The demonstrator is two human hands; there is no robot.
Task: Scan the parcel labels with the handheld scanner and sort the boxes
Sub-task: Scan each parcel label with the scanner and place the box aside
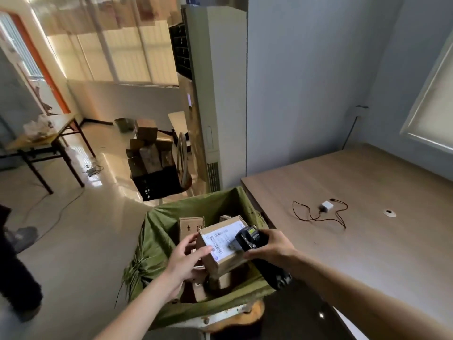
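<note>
1. Far left, a table (pixel 52 141) carries pale clutter; a dark-clothed person (pixel 17 263) stands at the near left edge, and cables (pixel 56 204) trail over the floor.
2. Mid-room, a pile of boxes (pixel 149 153) sits on a black crate (pixel 159 185), with a chair (pixel 182 163) and a tall white air conditioner (pixel 215 94) just beside it.
3. Near centre, a bin (pixel 161 231) lined with green cloth holds more parcels; one brown one (pixel 191 227) shows printed characters too small to read.
4. The left hand (pixel 187 261) grips the box (pixel 220 249) from its left side, thumb on top, holding it above the bin.
5. The white label (pixel 220 238) faces up; barcodes show, the text is illegible.
6. The right hand (pixel 272 246) is curled round the black scanner (pixel 247 238), its head over the label's right edge.
7. Right, a wooden desk (pixel 367 241) bears a white charger (pixel 326 206) with a looped cord (pixel 318 217).
</note>
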